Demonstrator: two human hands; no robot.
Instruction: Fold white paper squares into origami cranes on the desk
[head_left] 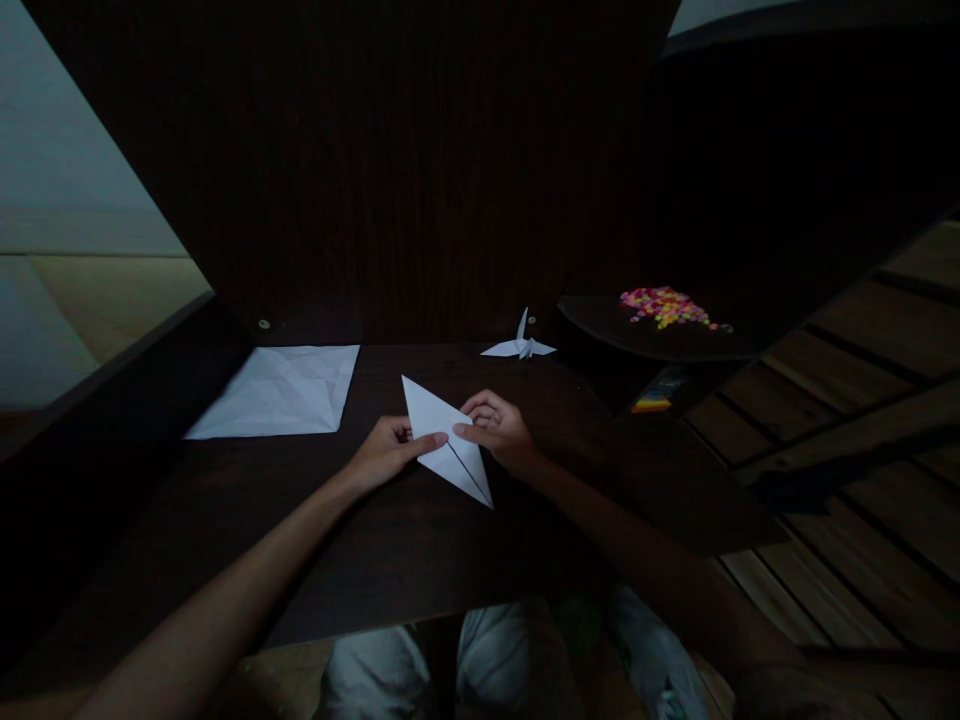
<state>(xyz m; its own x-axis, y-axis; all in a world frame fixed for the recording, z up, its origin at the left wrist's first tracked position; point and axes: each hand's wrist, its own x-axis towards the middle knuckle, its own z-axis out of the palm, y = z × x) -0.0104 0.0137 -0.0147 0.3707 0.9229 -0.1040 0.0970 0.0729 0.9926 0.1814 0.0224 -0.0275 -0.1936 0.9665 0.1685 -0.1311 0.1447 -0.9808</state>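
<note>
Your left hand [386, 452] and right hand [504, 436] pinch the folded paper diamond [441, 412] at mid-table [360, 570], near side of the paper crane [520, 346]; likely light and easily creased, it wants a soft hold at its side edges

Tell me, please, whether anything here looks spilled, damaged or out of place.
The small colourful pieces lie loose in a heap on the shelf at right, no container around them, so they may look spilled. The left-hand sheet is creased.
</note>
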